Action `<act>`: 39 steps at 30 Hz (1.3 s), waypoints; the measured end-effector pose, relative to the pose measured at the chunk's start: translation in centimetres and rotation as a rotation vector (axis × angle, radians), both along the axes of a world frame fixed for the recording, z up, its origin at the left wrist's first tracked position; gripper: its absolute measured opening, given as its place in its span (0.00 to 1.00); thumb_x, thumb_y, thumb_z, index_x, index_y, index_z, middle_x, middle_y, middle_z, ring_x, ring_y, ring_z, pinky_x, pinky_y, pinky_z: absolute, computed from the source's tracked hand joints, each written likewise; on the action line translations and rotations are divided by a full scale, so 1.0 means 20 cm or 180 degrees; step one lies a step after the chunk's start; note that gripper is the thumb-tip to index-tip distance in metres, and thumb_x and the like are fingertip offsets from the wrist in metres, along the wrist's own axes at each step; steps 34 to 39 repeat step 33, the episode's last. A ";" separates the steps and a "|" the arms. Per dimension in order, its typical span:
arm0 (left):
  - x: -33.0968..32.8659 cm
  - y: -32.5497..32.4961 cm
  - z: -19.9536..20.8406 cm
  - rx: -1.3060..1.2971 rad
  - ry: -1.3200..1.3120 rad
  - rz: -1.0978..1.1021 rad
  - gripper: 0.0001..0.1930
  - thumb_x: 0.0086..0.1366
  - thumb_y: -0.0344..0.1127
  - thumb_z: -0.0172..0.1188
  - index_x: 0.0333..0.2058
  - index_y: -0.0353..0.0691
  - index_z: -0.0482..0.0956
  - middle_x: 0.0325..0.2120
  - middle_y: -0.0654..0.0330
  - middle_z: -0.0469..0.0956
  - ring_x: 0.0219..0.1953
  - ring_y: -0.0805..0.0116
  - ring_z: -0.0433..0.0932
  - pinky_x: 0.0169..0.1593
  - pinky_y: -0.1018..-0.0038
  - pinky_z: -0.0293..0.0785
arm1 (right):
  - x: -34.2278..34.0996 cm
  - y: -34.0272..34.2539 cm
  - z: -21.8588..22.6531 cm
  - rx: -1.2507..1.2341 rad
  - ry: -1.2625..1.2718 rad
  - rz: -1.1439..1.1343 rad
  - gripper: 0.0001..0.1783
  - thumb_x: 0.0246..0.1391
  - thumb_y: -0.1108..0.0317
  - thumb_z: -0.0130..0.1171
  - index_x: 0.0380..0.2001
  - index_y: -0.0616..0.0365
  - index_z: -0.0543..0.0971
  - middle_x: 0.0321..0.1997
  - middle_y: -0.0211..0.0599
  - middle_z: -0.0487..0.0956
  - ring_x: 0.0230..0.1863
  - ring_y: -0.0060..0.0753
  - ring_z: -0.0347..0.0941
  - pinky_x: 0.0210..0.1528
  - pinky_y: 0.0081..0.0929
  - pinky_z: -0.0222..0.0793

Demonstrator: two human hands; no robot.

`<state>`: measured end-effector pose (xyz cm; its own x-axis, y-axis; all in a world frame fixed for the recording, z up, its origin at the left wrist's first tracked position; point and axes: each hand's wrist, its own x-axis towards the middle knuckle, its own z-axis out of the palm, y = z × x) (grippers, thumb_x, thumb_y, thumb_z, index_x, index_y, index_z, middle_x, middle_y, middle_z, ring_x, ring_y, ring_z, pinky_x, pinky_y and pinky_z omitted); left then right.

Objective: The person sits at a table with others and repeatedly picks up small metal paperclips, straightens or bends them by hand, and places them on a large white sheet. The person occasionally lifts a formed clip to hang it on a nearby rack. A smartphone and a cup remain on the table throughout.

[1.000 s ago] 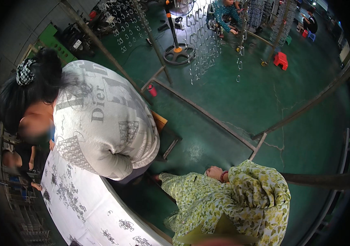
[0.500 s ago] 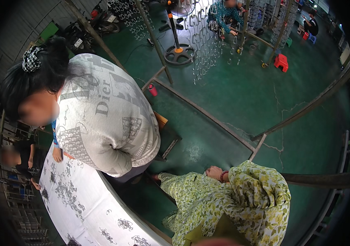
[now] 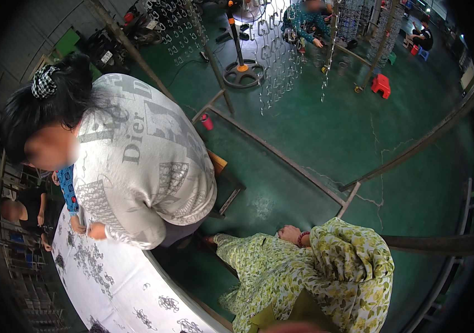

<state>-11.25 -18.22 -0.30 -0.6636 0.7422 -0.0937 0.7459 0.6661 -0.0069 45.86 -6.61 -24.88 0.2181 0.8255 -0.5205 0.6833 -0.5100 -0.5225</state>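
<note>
My right hand (image 3: 289,233), with a red bracelet (image 3: 304,238) at the wrist, lies on my thigh in leaf-patterned green and white trousers (image 3: 264,252). Its fingers show only in part; they rest on the cloth and I see nothing held in them. My left hand is out of view. To the left runs a white-covered table (image 3: 137,283) with small dark wire hooks (image 3: 93,266) scattered and heaped on it. A person in a grey patterned top (image 3: 142,161) leans over that table, one hand (image 3: 97,231) above its surface.
A blue-sleeved hand (image 3: 77,225) and another person in black (image 3: 32,211) are at the table's far side. Metal frame bars (image 3: 276,152) cross the green floor ahead. Beyond stand a fan (image 3: 242,69), hanging hooks (image 3: 281,61), a red stool (image 3: 380,86) and a red cup (image 3: 207,122).
The person in grey has shifted, and a hand of theirs now shows above the table. The blue-sleeved arm has come further into sight. My right hand has stayed put.
</note>
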 end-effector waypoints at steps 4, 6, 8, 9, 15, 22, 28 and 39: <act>-0.43 -0.35 -0.41 0.0547 0.0275 -0.0288 0.40 0.46 0.55 0.73 0.52 0.31 0.73 0.49 0.43 0.76 0.52 0.47 0.75 0.57 0.58 0.70 | 0.03 -0.01 0.03 0.0187 0.0056 0.0050 0.21 0.57 0.57 0.42 0.30 0.55 0.84 0.38 0.50 0.79 0.42 0.57 0.73 0.45 0.53 0.71; -0.62 -0.46 -0.54 0.0814 0.0614 -0.0614 0.42 0.46 0.56 0.73 0.53 0.31 0.72 0.50 0.42 0.75 0.53 0.47 0.74 0.57 0.58 0.70 | 0.05 0.00 0.07 0.0008 0.0139 -0.0027 0.21 0.57 0.57 0.43 0.29 0.55 0.84 0.38 0.51 0.79 0.41 0.58 0.73 0.44 0.53 0.71; -0.59 -0.52 -0.61 0.0792 0.0593 -0.0522 0.43 0.47 0.57 0.72 0.55 0.31 0.70 0.51 0.42 0.74 0.54 0.47 0.73 0.58 0.58 0.69 | 0.11 0.01 0.06 -0.0009 0.0095 -0.0003 0.21 0.57 0.57 0.43 0.27 0.55 0.84 0.37 0.51 0.79 0.41 0.58 0.73 0.43 0.53 0.72; -0.58 -0.52 -0.60 0.0767 0.0611 -0.0499 0.44 0.47 0.57 0.72 0.55 0.31 0.69 0.52 0.42 0.74 0.55 0.47 0.73 0.59 0.58 0.68 | 0.12 0.00 0.03 0.0035 0.0102 0.0016 0.21 0.57 0.57 0.43 0.26 0.55 0.84 0.37 0.51 0.79 0.41 0.58 0.73 0.43 0.53 0.72; -0.60 -0.55 -0.66 0.0680 0.0634 -0.0373 0.48 0.49 0.60 0.70 0.60 0.31 0.63 0.56 0.41 0.70 0.58 0.46 0.69 0.61 0.59 0.65 | 0.13 0.00 0.00 -0.0036 0.0078 0.0005 0.22 0.58 0.56 0.42 0.29 0.56 0.84 0.37 0.52 0.79 0.42 0.58 0.73 0.44 0.53 0.72; -0.65 -0.38 -0.68 0.0638 0.0680 -0.0345 0.54 0.51 0.64 0.67 0.65 0.31 0.57 0.60 0.40 0.65 0.62 0.46 0.65 0.65 0.59 0.61 | 0.11 0.00 0.00 -0.0074 0.0199 -0.0115 0.21 0.57 0.55 0.42 0.31 0.54 0.84 0.44 0.52 0.78 0.45 0.59 0.72 0.49 0.52 0.70; 0.19 -0.16 0.09 0.0992 -0.0914 -0.0177 0.43 0.53 0.48 0.66 0.63 0.31 0.59 0.58 0.43 0.68 0.62 0.51 0.67 0.64 0.62 0.63 | 0.01 0.06 0.05 -0.0259 0.0134 0.0138 0.22 0.57 0.55 0.43 0.31 0.57 0.83 0.43 0.56 0.77 0.45 0.57 0.72 0.48 0.52 0.69; 0.19 0.04 0.10 0.0907 -0.0505 0.0469 0.41 0.50 0.42 0.71 0.61 0.35 0.63 0.55 0.44 0.72 0.56 0.49 0.72 0.57 0.59 0.70 | 0.01 -0.06 -0.16 -0.0543 0.0235 0.0329 0.26 0.56 0.50 0.50 0.31 0.67 0.81 0.33 0.60 0.80 0.36 0.62 0.77 0.41 0.49 0.73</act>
